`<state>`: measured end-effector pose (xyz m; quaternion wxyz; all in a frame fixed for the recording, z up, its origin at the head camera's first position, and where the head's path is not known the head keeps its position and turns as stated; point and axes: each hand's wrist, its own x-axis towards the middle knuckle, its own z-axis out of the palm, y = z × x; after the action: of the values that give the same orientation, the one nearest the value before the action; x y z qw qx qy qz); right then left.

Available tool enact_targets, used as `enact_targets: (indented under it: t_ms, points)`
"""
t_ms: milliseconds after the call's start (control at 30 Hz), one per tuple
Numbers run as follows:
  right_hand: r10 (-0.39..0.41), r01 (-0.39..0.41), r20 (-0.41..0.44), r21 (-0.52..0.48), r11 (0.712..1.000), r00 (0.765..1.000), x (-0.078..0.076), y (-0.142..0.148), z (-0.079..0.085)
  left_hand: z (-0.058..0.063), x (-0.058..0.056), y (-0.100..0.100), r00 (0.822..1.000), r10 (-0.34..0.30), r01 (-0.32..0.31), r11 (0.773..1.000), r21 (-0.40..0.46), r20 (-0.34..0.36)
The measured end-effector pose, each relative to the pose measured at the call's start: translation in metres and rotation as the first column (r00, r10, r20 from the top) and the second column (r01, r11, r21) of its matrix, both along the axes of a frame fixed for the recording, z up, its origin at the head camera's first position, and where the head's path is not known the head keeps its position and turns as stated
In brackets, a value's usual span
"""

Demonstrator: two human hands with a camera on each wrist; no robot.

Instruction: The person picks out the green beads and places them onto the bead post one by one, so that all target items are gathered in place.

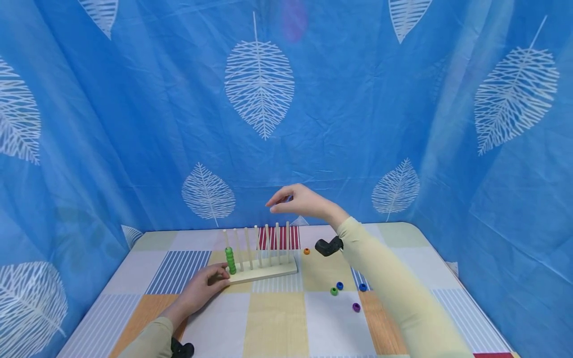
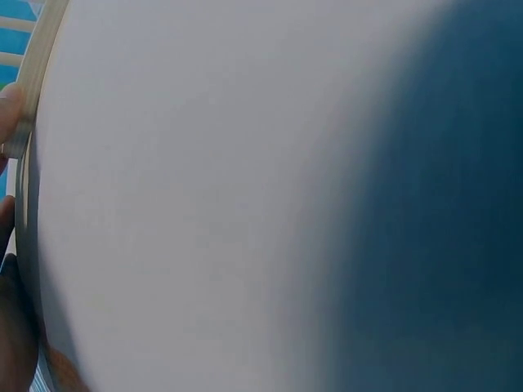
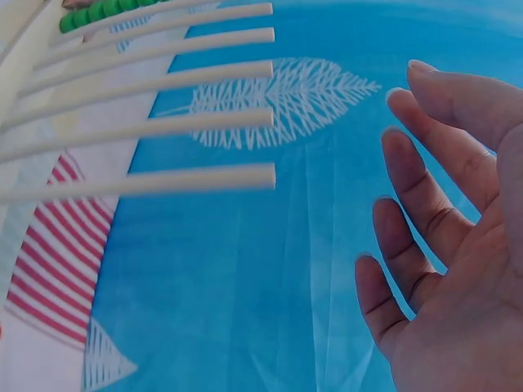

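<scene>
A pale wooden bead rack with several upright pegs stands on the table. Stacked green beads fill the lower part of its leftmost peg. At that same end my left hand grips the base; in the left wrist view its thumb lies against the base's edge. Above the right-hand pegs hovers my right hand, fingers loosely bent. The right wrist view shows that hand's fingers spread and holding nothing, apart from the bare peg tips.
Right of the rack lie loose beads: an orange bead, a green bead, two blue beads, one beside the green, and a purple bead. A patchwork cloth covers the table. Blue curtains surround it.
</scene>
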<state>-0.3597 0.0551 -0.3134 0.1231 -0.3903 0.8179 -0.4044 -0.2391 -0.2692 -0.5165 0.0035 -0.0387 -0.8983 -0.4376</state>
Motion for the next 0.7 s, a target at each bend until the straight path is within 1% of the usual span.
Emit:
enact_targets:
  t_ms: [300, 367, 500, 700]
  points:
    - [-0.111, 0.113, -0.030, 0.038, 0.993, 0.993, 0.002, 0.040, -0.009, 0.002, -0.001, -0.001, 1.000, -0.009, 0.009, 1.000, -0.002, -0.012]
    - [-0.123, 0.124, -0.032, 0.042, 0.991, 0.992, 0.004, 0.047, -0.012, 0.001, -0.001, -0.001, 1.000, -0.008, 0.008, 1.000, -0.001, -0.009]
    - [-0.121, 0.123, -0.037, 0.048, 0.991, 0.992, 0.008, 0.061, -0.019, 0.002, 0.000, 0.000, 1.000, -0.004, 0.004, 1.000, 0.007, 0.006]
    - [-0.125, 0.127, -0.029, 0.083, 0.988, 0.992, 0.019, 0.079, -0.036, 0.003, 0.002, 0.000, 1.000, 0.005, -0.005, 1.000, 0.007, 0.020]
